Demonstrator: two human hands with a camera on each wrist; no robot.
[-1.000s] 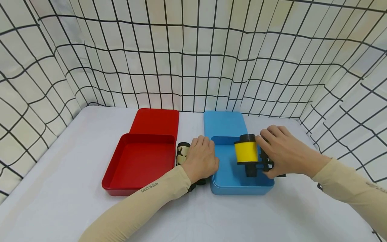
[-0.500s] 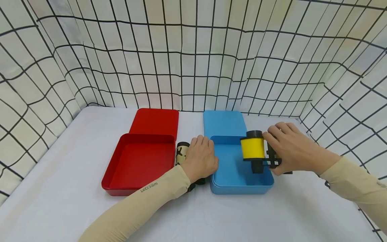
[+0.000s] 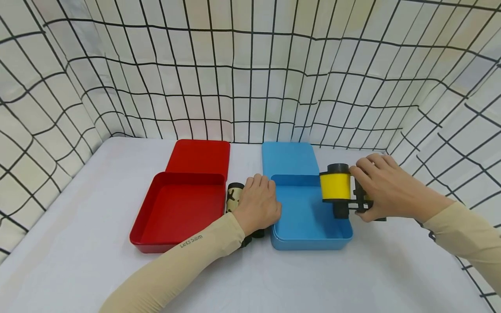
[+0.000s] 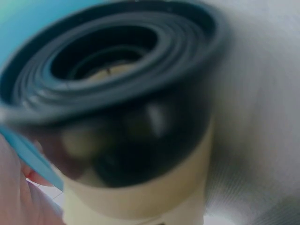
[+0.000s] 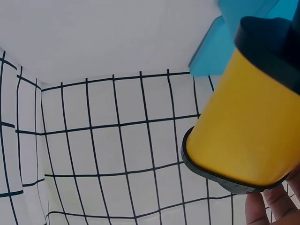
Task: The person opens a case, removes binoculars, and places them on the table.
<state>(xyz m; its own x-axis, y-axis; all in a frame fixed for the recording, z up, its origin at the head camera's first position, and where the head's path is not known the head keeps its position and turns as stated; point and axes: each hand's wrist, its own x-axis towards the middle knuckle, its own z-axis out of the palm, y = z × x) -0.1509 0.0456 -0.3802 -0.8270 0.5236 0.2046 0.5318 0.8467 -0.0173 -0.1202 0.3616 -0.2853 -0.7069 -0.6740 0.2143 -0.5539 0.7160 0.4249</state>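
My right hand (image 3: 391, 187) grips a pair of yellow and black binoculars (image 3: 335, 186), raised over the right side of the open blue box (image 3: 311, 244). In the right wrist view one yellow barrel (image 5: 248, 126) fills much of the right side, with fingertips (image 5: 276, 206) at its black rim. My left hand (image 3: 258, 204) holds a second pair, camouflage-patterned binoculars (image 3: 233, 198), standing between the two boxes and mostly hidden under the hand. Close up in the left wrist view are a black eyepiece (image 4: 140, 140) and a beige barrel (image 4: 136, 206).
Left of the camouflage binoculars lies an open red box (image 3: 152, 248), its red lid (image 3: 198, 156) folded back behind it. The blue lid (image 3: 290, 158) likewise lies back. White cloth covers the table (image 3: 70, 243), and black-gridded white walls (image 3: 242, 82) enclose it.
My right hand has carried the yellow binoculars to the right and slightly up, from over the middle of the blue box toward its right edge. The left hand has stayed on the camouflage binoculars.
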